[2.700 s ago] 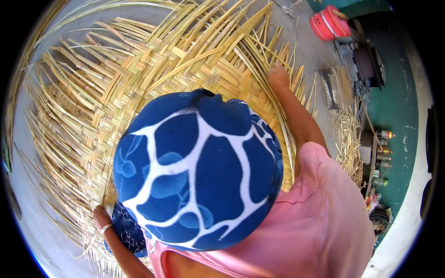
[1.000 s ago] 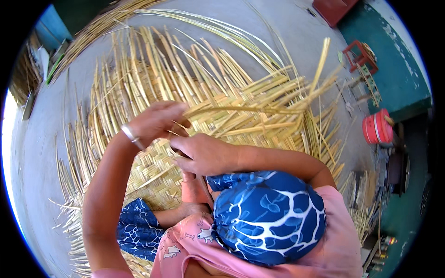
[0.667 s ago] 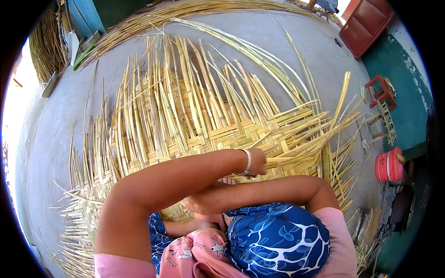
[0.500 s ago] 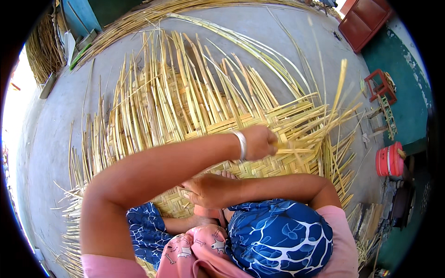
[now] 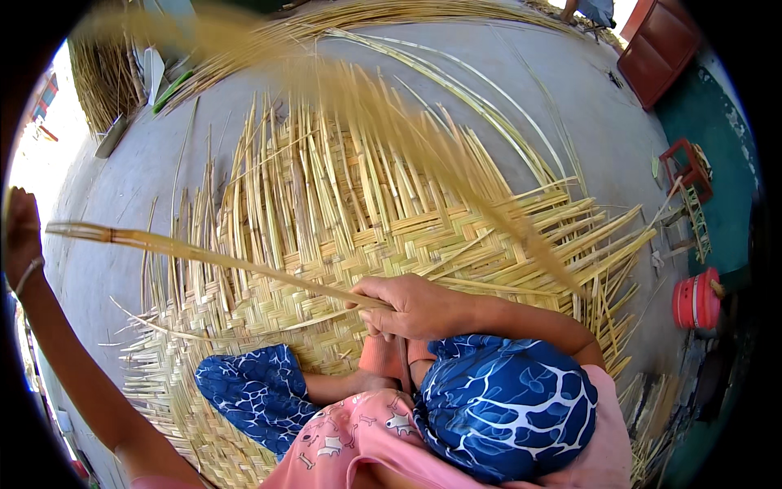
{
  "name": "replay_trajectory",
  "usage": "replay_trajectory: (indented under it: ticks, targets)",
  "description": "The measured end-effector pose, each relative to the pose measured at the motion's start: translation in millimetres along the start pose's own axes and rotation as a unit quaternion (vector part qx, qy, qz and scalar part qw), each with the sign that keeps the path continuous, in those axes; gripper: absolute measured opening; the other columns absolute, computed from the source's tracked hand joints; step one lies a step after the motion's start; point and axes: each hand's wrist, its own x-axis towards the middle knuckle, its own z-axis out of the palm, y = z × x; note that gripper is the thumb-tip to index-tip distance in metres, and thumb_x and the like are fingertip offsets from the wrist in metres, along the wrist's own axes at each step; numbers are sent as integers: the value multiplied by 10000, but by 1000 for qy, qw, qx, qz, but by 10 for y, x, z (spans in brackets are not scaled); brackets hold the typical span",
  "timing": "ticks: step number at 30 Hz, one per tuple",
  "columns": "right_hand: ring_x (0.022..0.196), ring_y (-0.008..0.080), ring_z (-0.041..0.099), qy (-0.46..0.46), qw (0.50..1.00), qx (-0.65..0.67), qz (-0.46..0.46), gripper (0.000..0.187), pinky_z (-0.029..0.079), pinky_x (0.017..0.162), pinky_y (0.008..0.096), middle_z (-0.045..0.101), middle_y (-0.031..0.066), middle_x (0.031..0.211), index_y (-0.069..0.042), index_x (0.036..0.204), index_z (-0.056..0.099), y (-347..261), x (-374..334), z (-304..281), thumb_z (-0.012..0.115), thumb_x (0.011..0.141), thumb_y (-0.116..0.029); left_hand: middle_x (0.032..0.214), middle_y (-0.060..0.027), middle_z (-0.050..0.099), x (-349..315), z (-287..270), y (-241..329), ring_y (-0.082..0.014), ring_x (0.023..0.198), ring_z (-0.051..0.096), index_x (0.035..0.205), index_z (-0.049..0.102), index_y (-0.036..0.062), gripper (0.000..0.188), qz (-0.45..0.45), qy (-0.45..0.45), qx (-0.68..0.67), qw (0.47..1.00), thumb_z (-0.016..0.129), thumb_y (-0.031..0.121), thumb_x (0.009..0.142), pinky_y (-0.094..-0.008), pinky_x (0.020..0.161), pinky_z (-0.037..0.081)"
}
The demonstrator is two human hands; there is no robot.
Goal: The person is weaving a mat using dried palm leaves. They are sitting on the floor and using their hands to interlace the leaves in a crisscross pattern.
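Observation:
My right hand (image 5: 415, 306) is closed on a split cane strip (image 5: 220, 262) in front of my body. This strip slants up to the left above the woven mat (image 5: 326, 326). Far out at the left edge, my left hand (image 5: 23, 236), with a bangle at the wrist, is raised and its fingers look curled. A sliver of something yellowish shows at its fingers, too cut off to make out. Another cane strip (image 5: 391, 122), smeared by motion, sweeps across the upper middle. Long loose cane ends (image 5: 301, 179) stick out from the mat's far side.
Bundled canes lean at the upper left, and a long pile of canes (image 5: 472, 11) lies along the back. On the right are a red container (image 5: 696, 298), a small red stool (image 5: 687, 173) and a red-brown panel (image 5: 658, 49). Part of another person shows at the top right.
My left hand has swung from the mat's middle out to the far left. A long strip now runs from my right hand, and another blurs overhead. My right hand has risen slightly.

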Motion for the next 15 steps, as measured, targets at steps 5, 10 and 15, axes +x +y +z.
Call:
replay_trajectory:
  ticks: [5,10,15]
  targets:
    - [713,212,603,-72,993,-39,88,264,472,660,355,603,118,757,-20,1053,538,2,-27,84,506,905,-237,591,57,232,-547,-1802,348,-41,481,244,765,511,110,190,16,264,215,940,600,183,916,-166,449,290]
    - [837,254,623,-134,982,-120,64,268,477,731,374,626,175,878,-22,1090,582,-2,102,116,498,912,-204,520,92,293,-1784,-3688,1177,-27,411,262,719,540,183,213,-14,484,281,829,673,268,863,-161,351,254]
    - [875,339,622,-187,966,-150,94,315,482,763,395,635,204,1009,-43,1160,588,-15,168,202,505,921,-232,519,81,394,-2731,-4564,1697,-41,398,379,706,520,167,229,-129,501,363,775,680,245,849,-185,352,322]
